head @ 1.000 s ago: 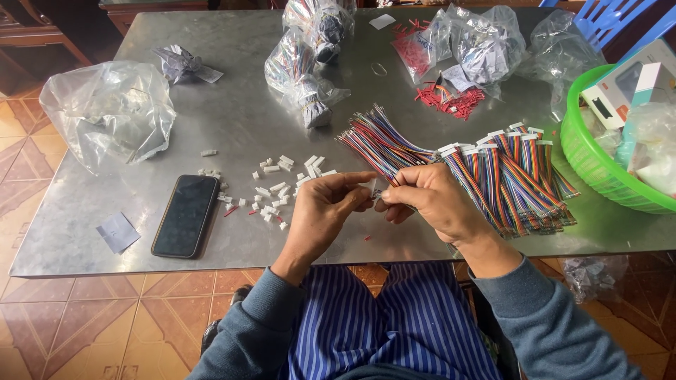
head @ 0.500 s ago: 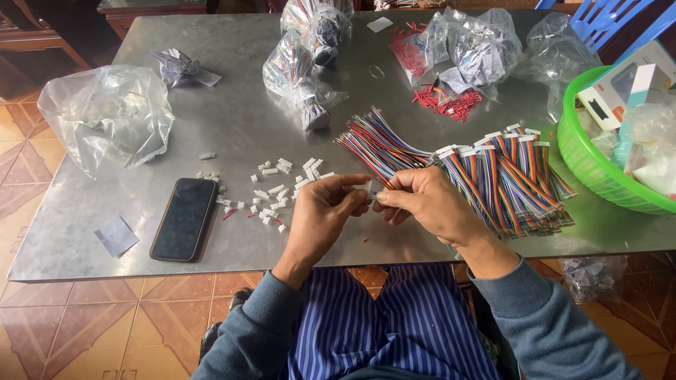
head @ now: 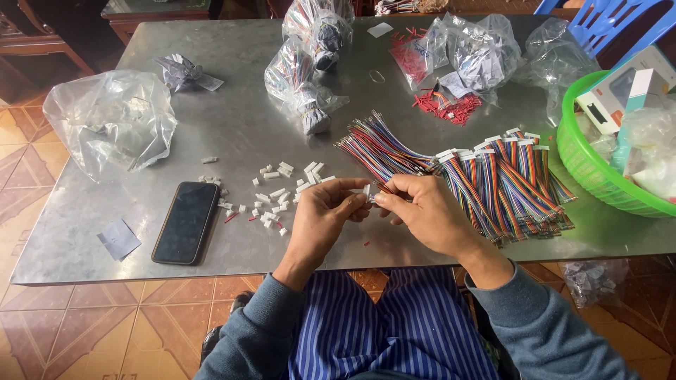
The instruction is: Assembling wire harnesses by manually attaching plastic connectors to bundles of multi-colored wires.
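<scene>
A small white plastic connector sits pinched between the fingers of the left hand and the right hand, held just above the near edge of the table. Thin multicoloured wires run from it away to the far right, fanning out flat on the table. More loose white connectors lie scattered just left of the hands.

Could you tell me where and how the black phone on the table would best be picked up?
The phone lies flat, screen up, its long sides bare. Probably pinch across those two long edges near the middle, coming straight down from above; the left hand is nearer.
</scene>
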